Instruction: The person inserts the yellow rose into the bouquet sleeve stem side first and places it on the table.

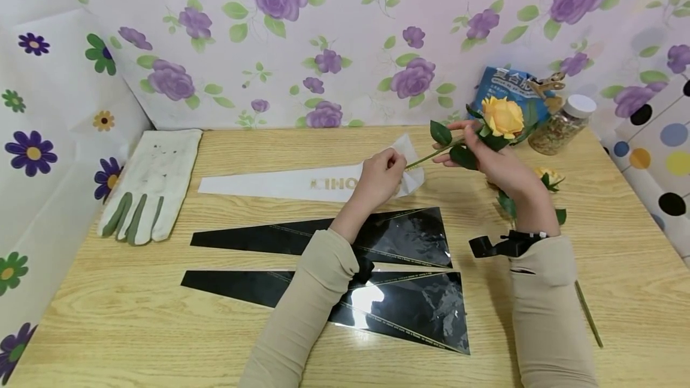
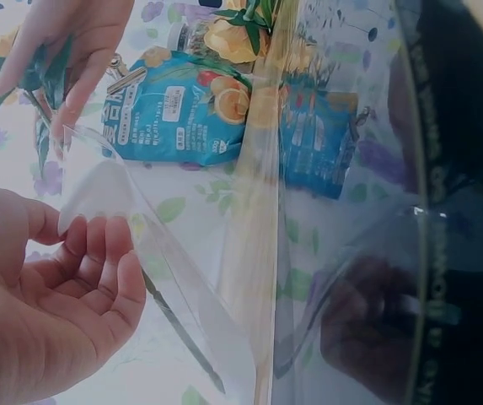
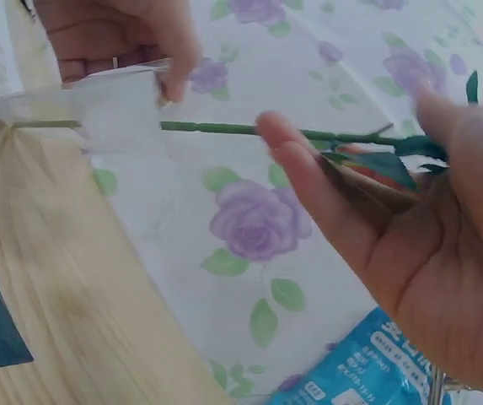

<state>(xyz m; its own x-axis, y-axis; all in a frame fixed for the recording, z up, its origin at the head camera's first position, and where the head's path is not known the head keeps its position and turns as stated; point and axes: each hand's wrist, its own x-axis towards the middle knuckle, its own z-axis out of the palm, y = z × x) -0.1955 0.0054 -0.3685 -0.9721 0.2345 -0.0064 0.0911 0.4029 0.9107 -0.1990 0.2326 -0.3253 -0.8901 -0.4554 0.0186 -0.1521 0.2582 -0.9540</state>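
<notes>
notably, white wrapper (image 1: 269, 185) lies lengthwise, wide mouth to the right; left hand (image 1: 380, 178), fingers curled, pinches its edge there. yellow rose (image 1: 503, 117) is up and to the right, stem slanting down-left, lower end inside the mouth. right hand (image 1: 501, 160), fingers loosely bent about the stem just below the bloom, is nearer the flower head. surface: wood-grain bench (image 1: 108, 322); glove (image 1: 156, 175) left, two black wrappers (image 1: 417, 238) mid, second rose (image 1: 548, 177) and jar (image 1: 557, 130) right. flowered cloth (image 1: 356, 76) behind.
</notes>
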